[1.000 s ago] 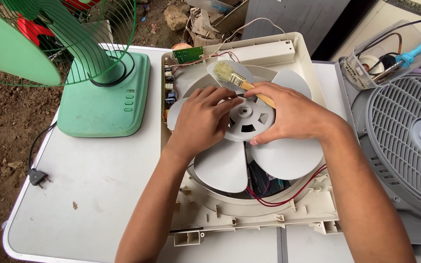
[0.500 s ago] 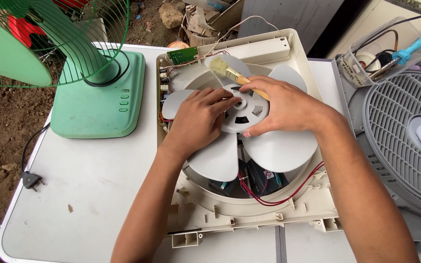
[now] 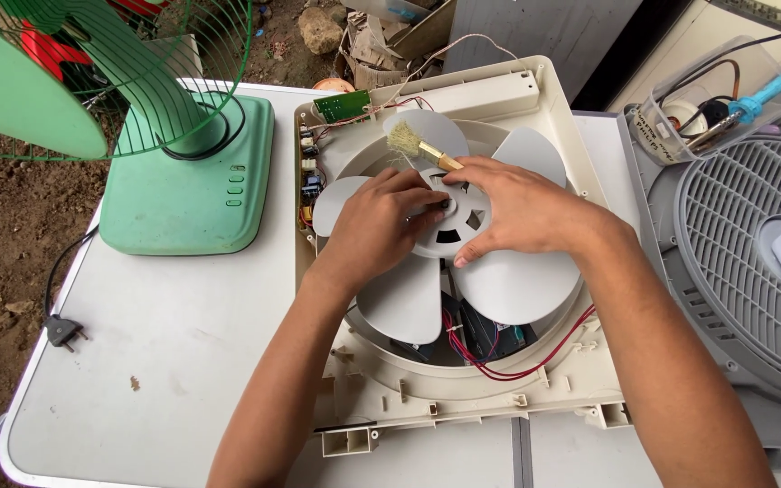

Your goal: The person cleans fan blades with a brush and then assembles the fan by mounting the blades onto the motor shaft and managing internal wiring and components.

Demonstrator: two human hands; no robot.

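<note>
Both hands on the grey fan blade point(image 3: 463, 262) hub: left hand point(image 3: 381, 226) pressing flat, right hand point(image 3: 508, 208) clutching a small brush point(image 3: 418, 149).

Two hands point(image 3: 381, 230), one brush point(image 3: 418, 149), five fan blades point(image 3: 517, 285), one green fan point(image 3: 183, 181)

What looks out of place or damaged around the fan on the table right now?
The cream fan housing lies open, front grille off, with red wires looping loose under the white blades and a small green circuit board exposed at its top corner. No cracks show. Both hands, left hand and right hand, rest on the hub.
</note>
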